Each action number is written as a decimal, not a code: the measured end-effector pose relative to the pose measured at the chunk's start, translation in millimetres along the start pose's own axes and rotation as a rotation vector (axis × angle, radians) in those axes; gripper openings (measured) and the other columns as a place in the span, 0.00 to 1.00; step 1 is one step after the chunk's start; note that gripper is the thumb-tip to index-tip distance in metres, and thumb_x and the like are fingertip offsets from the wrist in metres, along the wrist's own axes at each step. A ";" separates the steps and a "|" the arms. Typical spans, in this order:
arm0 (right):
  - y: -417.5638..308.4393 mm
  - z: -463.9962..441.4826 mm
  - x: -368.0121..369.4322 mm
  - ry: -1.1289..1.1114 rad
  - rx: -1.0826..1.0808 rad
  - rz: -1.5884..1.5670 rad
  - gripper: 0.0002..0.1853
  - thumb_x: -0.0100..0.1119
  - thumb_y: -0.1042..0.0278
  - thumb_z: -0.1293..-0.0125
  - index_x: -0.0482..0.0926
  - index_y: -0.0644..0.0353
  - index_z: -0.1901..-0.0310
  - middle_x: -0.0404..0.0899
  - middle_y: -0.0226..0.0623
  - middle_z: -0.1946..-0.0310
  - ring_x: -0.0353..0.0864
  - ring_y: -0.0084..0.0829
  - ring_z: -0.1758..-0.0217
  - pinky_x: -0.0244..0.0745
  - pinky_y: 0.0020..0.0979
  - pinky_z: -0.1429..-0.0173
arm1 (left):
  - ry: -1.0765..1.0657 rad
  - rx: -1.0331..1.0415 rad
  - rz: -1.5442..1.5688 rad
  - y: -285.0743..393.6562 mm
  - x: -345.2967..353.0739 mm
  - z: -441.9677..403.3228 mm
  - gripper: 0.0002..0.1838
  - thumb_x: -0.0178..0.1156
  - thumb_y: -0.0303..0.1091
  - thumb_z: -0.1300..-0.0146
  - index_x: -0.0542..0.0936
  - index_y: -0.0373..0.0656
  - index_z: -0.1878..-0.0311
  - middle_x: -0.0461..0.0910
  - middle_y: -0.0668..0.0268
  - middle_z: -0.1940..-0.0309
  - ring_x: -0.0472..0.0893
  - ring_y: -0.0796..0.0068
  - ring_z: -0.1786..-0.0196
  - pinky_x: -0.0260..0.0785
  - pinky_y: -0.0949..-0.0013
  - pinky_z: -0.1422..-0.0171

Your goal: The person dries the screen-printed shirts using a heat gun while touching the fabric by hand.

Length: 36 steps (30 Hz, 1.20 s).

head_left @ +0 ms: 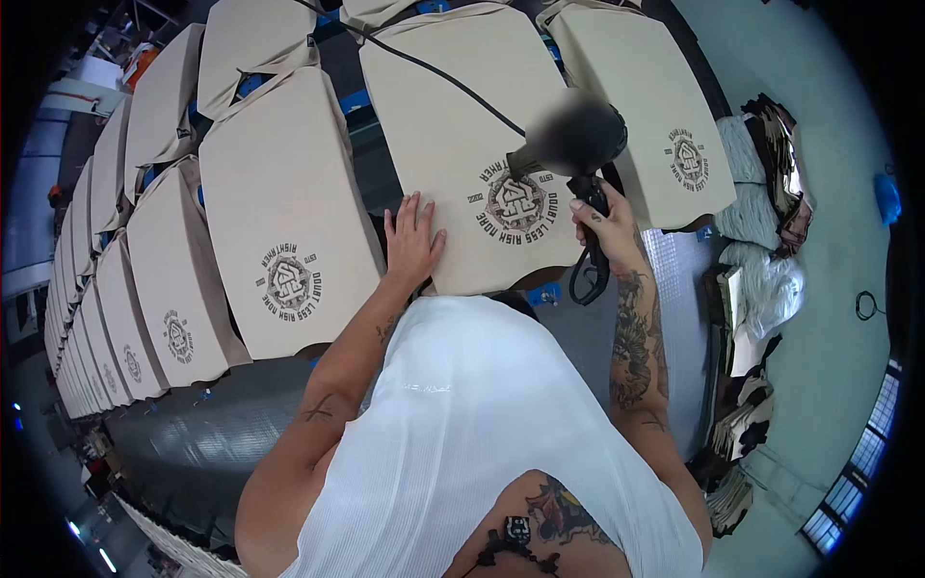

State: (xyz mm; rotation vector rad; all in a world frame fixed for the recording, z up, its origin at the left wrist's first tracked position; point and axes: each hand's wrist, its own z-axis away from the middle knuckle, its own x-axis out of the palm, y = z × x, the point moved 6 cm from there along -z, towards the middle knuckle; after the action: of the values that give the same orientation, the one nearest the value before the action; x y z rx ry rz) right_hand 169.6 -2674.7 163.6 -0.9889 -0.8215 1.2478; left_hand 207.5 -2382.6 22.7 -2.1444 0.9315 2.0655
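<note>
My right hand (612,229) is wrapped round the handle of a black hair dryer (578,144), whose flat nozzle points down at a dark round print (517,207) on a beige T-shirt (453,106). Part of the dryer's body is blurred. A dark cord runs from the upper left behind the dryer, and a loop hangs below the handle. My left hand (414,236) lies flat with fingers stretched out on the left edge of the same shirt, left of the print. The shirt is spread over a board.
More beige shirts with the same print, one of them a neighbouring shirt (279,193), lie on boards in rows to the left and right. Bundles in clear plastic (766,289) and folded dark cloth (776,154) sit on the floor at right, with a blue object (886,198) beyond.
</note>
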 end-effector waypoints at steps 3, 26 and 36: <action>-6.6 -5.6 27.9 -0.084 0.056 0.072 0.18 0.66 0.66 0.35 0.75 0.63 0.48 0.75 0.27 0.75 0.74 0.17 0.78 0.71 0.21 0.74 | 0.002 -0.028 -0.017 -7.4 -2.8 -13.0 0.30 0.58 0.43 0.35 0.68 0.43 0.32 0.58 0.54 0.26 0.56 0.53 0.23 0.41 0.35 0.24; 16.9 13.6 -131.2 -0.304 0.084 0.065 0.25 0.65 0.64 0.36 0.69 0.65 0.40 0.74 0.28 0.74 0.74 0.19 0.77 0.71 0.22 0.73 | 0.101 -0.524 -0.195 85.4 24.9 88.6 0.28 0.56 0.44 0.32 0.68 0.43 0.32 0.58 0.53 0.26 0.55 0.53 0.23 0.40 0.35 0.24; 23.4 30.2 -73.1 -0.487 0.139 0.138 0.29 0.68 0.65 0.38 0.69 0.68 0.39 0.75 0.30 0.73 0.74 0.19 0.78 0.72 0.23 0.74 | 0.115 -0.527 -0.155 90.1 28.2 87.3 0.29 0.57 0.44 0.33 0.67 0.43 0.32 0.58 0.55 0.26 0.55 0.54 0.23 0.41 0.36 0.23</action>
State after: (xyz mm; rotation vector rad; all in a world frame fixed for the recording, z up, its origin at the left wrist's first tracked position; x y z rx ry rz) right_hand 122.1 -2741.5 154.7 -0.6427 -1.0341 1.6755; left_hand 88.7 -2432.0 20.4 -2.4920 0.2163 2.3207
